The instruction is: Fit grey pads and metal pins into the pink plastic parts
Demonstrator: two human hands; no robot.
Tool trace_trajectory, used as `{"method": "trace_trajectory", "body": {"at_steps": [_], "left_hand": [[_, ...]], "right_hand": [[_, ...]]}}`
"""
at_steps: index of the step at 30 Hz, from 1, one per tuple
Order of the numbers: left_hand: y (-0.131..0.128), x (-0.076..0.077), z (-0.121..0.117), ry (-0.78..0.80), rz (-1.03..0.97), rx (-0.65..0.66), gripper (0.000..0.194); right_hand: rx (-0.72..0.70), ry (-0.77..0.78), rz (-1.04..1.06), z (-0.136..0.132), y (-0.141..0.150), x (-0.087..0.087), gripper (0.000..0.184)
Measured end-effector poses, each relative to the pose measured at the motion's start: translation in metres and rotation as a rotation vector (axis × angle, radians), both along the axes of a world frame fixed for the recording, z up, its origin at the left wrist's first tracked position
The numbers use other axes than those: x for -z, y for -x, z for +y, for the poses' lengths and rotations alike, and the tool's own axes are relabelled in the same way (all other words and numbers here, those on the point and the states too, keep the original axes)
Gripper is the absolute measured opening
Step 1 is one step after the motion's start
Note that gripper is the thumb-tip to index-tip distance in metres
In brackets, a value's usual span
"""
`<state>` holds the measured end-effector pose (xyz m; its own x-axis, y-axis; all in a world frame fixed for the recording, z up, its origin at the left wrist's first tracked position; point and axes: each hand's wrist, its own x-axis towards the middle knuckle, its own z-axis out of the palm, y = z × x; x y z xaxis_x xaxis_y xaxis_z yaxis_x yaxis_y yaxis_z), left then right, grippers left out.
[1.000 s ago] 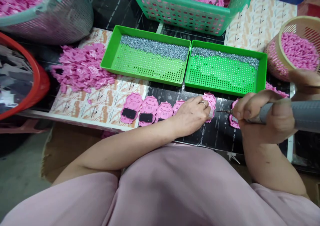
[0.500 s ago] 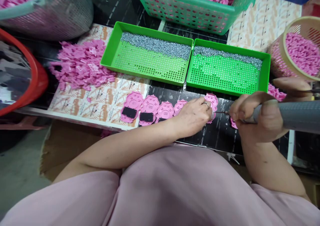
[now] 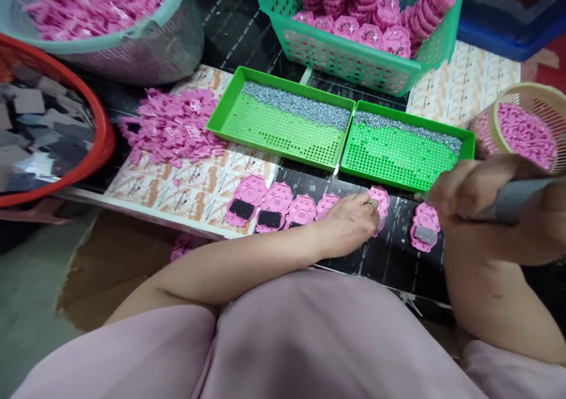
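Note:
My left hand (image 3: 354, 225), a ring on one finger, grips a pink plastic casing (image 3: 379, 201) on the black bench surface; the fingers partly cover it. My right hand (image 3: 495, 207), blurred, is wrapped round a grey electric screwdriver (image 3: 522, 195), raised to the right of that casing and apart from it. The screwdriver's tip cannot be made out. Between the hands lies another pink casing with a grey plate (image 3: 425, 234). Left of my left hand is a row of several pink casings (image 3: 252, 193), some showing black rectangles; my arm covers part of the row.
Two green trays of small screws (image 3: 296, 101) stand behind the row. A loose heap of pink parts (image 3: 177, 125) lies left. Around them are a green basket of stacked casings (image 3: 354, 72), a cream basket (image 3: 489, 122), a red basket (image 3: 104, 122) and a pale basket (image 3: 145, 51).
My right hand has drawn the screwdriver up and right, away from the casing under my left hand. My left hand stays on that casing. The whole view has shifted.

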<state>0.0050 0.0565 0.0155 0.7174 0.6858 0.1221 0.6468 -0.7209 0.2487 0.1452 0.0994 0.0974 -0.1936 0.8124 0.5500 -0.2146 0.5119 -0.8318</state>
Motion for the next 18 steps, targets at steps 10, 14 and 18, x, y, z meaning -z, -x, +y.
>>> {"method": "trace_trajectory", "body": {"at_steps": [10,14,18], "left_hand": [[-0.003,0.004,-0.002,-0.102,-0.075,-0.051,0.013],[0.000,0.002,-0.003,-0.114,-0.094,-0.077,0.025],[0.019,-0.010,0.003,-0.182,-0.106,-0.090,0.015]], "right_hand": [[0.258,-0.021,0.090,0.050,0.056,0.045,0.028],[0.252,-0.036,0.108,0.052,0.059,0.046,0.028],[0.287,-0.020,0.079,0.044,0.051,0.025,0.022]]}}
